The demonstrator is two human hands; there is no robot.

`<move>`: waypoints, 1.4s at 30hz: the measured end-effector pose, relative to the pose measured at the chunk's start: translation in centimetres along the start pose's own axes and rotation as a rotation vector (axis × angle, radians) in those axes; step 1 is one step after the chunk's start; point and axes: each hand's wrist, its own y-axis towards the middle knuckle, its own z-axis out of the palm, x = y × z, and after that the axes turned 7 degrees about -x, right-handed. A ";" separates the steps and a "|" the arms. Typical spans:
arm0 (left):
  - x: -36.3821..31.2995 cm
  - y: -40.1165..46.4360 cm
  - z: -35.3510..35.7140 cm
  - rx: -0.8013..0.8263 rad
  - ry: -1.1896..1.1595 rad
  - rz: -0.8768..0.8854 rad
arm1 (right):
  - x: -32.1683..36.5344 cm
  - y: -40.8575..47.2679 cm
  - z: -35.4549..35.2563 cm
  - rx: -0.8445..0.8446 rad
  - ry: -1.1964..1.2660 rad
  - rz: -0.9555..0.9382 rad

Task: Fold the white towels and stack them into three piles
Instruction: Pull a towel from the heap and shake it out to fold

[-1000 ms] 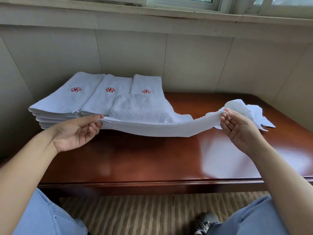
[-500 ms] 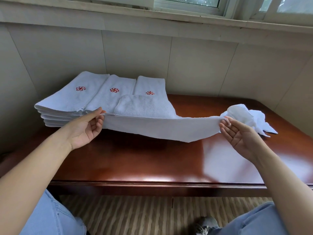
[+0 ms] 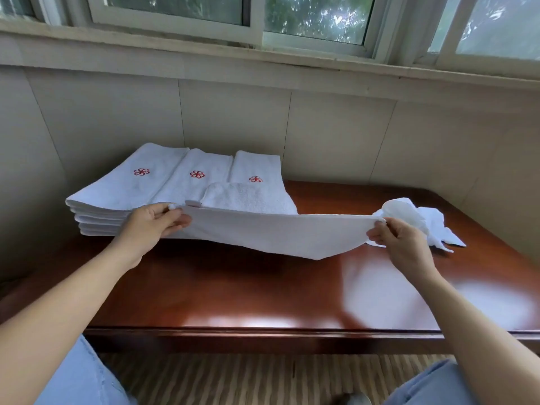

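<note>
A white towel (image 3: 277, 232) hangs stretched between my hands above the brown table (image 3: 233, 296). My left hand (image 3: 152, 226) pinches its left corner and my right hand (image 3: 400, 244) pinches its right corner. The towel's far part lies over the front of the right pile. Behind it stand three piles of folded white towels with red flower marks: left pile (image 3: 128, 182), middle pile (image 3: 195, 176), right pile (image 3: 257, 171). A crumpled white towel (image 3: 420, 220) lies at the right, behind my right hand.
A panelled wall and a window sill run close behind the table. The table's front edge (image 3: 263, 331) is near my knees in blue jeans. Striped flooring shows below.
Both hands have lifted the towel's near edge and turned over, so the towel now hangs as a wider sheet. The view has tilted up toward the window.
</note>
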 end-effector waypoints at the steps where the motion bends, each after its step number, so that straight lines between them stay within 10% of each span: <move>1: -0.8 0.1 -0.1 -0.016 0.030 0.036 | 1.1 0.3 -0.6 -0.024 -0.061 -0.049; 18: -21.3 -5.9 -3.9 -0.302 0.047 0.512 | 20.6 1.6 -12.5 -0.368 0.030 -0.368; 29: -10.4 -1.1 -5.8 -0.088 0.236 -0.052 | 11.6 3.3 -4.8 0.187 -0.104 0.030; 42: -4.3 5.6 -1.4 -0.062 -0.070 -0.270 | 7.4 6.5 5.4 0.153 0.373 0.379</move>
